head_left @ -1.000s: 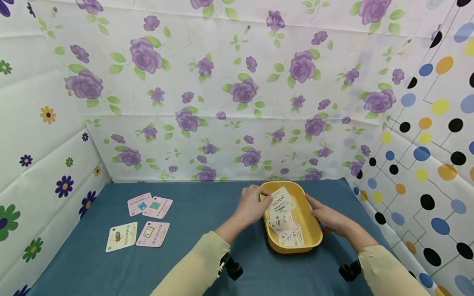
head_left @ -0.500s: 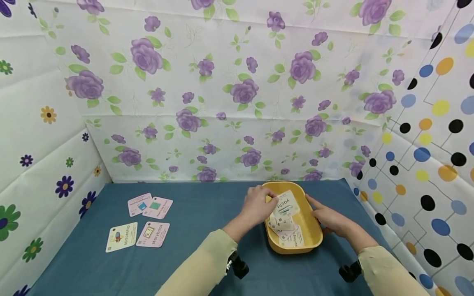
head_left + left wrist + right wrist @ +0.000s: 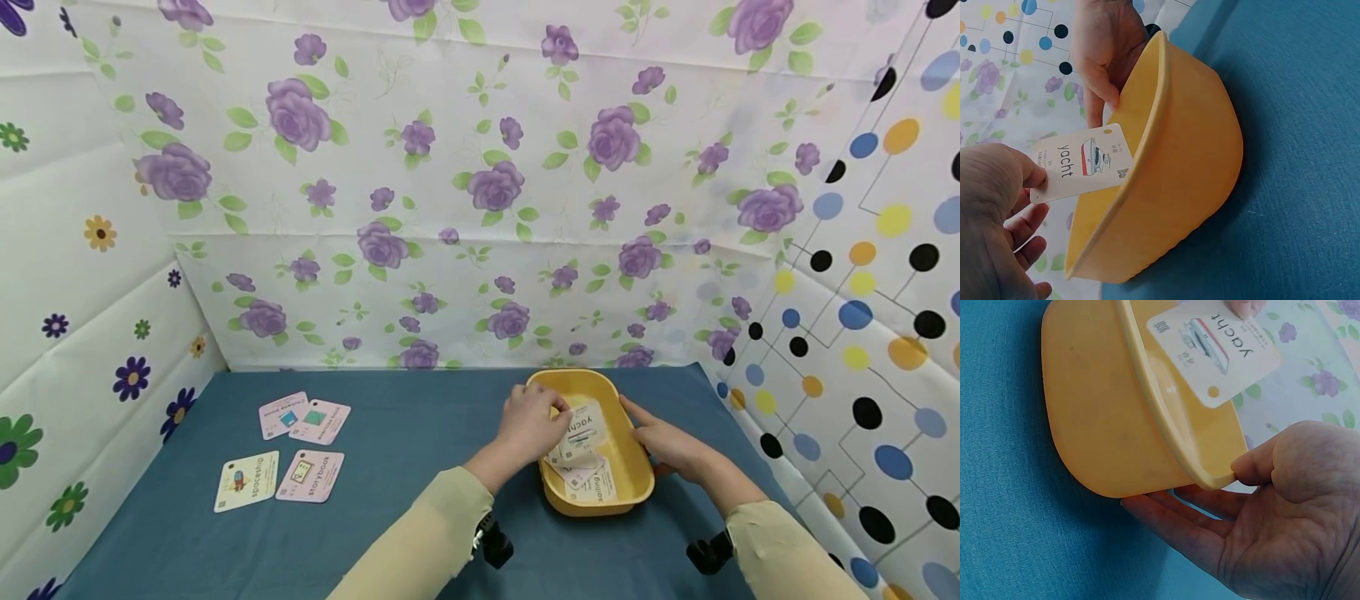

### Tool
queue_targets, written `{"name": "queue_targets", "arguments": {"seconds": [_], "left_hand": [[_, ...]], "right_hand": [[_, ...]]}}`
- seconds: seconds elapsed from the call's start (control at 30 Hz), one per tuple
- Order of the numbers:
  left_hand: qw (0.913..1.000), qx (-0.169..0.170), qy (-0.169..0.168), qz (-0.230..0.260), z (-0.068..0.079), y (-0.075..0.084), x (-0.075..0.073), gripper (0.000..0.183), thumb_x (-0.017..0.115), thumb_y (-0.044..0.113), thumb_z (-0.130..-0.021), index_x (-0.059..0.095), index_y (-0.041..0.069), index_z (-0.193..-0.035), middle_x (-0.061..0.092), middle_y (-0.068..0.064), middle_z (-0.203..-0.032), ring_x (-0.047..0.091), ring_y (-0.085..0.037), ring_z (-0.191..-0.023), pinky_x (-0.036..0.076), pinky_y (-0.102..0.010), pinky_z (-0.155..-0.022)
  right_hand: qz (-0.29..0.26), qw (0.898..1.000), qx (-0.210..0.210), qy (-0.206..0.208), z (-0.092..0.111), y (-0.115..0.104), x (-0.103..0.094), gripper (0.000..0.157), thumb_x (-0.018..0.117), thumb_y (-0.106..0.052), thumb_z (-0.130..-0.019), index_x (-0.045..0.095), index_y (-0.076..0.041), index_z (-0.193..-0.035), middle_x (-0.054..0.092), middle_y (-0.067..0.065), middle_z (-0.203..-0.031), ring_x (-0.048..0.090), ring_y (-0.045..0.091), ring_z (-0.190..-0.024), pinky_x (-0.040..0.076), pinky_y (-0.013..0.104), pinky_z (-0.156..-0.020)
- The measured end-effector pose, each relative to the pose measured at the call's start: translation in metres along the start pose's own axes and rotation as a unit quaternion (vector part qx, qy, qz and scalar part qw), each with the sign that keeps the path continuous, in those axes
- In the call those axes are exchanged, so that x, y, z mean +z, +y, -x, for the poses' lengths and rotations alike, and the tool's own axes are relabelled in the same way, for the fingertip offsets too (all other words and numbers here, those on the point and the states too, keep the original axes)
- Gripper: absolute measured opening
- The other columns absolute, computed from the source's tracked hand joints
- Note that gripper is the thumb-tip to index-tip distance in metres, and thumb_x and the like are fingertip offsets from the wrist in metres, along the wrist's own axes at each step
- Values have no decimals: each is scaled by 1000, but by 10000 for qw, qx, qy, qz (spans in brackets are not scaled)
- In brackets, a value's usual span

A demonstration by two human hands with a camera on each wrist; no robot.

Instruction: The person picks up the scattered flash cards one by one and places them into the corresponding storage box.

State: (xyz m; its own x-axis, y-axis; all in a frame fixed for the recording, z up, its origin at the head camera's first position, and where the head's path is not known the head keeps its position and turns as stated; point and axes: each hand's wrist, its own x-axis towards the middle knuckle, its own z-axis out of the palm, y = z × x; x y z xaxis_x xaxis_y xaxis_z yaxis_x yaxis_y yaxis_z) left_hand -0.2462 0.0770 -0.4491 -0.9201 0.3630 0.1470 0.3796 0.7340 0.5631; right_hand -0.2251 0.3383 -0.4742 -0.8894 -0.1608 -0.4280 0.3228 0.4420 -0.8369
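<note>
My left hand [image 3: 531, 425] is over the left side of a yellow plastic tub [image 3: 626, 475], pinching a cream yacht card [image 3: 1082, 159] by one edge between thumb and fingers. The card leans across the tub's opening, with its picture and word showing. At the tub's right side my right hand [image 3: 675, 442] grips the wall; in the right wrist view the thumb [image 3: 1254, 465] lies at the rim and the fingers are against the outside below. Inside the tub lie a card reading "sailing" [image 3: 594, 487] and other cards, partly covered by the yacht card.
On the blue tablecloth [image 3: 420, 450] to the left lie a spaceship card [image 3: 246, 481], a pink storybook card [image 3: 310, 476], and two overlapping pink cards behind them, one with a green picture [image 3: 324, 422]. Patterned cloth walls [image 3: 450, 183] enclose the back and sides.
My left hand has moved right and slightly down over the tub, with the yacht card still pinched and shifted the same way. The right hand and the tub have stayed in place.
</note>
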Motion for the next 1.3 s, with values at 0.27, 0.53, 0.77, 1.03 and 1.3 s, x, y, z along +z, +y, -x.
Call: {"name": "queue_targets", "arguments": {"seconds": [0.27,0.53,0.77,1.03,1.3], "left_hand": [[9999,3,-65,-152,0,1,6,15,62,36,-102,73,27,-96,58,0,-122,46,-25,-117,38,-45,-105],[9990,162,-136,-401,-2,0,12,15,63,39,-101,73,31,-93,60,2,-125,47,-25,-122,37,-46,-108],[9980,174,-215,-576,-1,2,14,14,64,39,-100,74,33,-91,60,4,-126,45,-26,-128,35,-49,-110],[9951,156,-434,-880,-1,1,15,24,62,42,-102,75,36,-120,57,3,-140,40,-29,-138,29,-52,-116],[9959,97,-465,-774,0,-4,11,43,62,42,-102,60,31,-143,51,-2,-149,38,-31,-141,26,-53,-117]], "right_hand": [[89,10000,-4,19,-1,-1,0,75,41,-13,-107,-2,-32,-166,6,29,-166,63,35,-112,59,52,-72],[116,9999,3,28,-1,-1,0,74,41,-14,-107,-2,-32,-166,8,31,-165,60,38,-116,59,53,-72],[93,10000,0,30,-1,-1,0,73,40,-14,-108,-2,-32,-166,10,30,-165,60,39,-117,59,53,-72],[75,10000,14,19,0,-1,1,73,39,-14,-108,-1,-33,-166,9,29,-165,61,37,-116,59,52,-73],[69,10000,23,16,0,-1,0,74,40,-13,-108,-1,-33,-166,7,28,-166,62,37,-115,59,52,-73]]}}
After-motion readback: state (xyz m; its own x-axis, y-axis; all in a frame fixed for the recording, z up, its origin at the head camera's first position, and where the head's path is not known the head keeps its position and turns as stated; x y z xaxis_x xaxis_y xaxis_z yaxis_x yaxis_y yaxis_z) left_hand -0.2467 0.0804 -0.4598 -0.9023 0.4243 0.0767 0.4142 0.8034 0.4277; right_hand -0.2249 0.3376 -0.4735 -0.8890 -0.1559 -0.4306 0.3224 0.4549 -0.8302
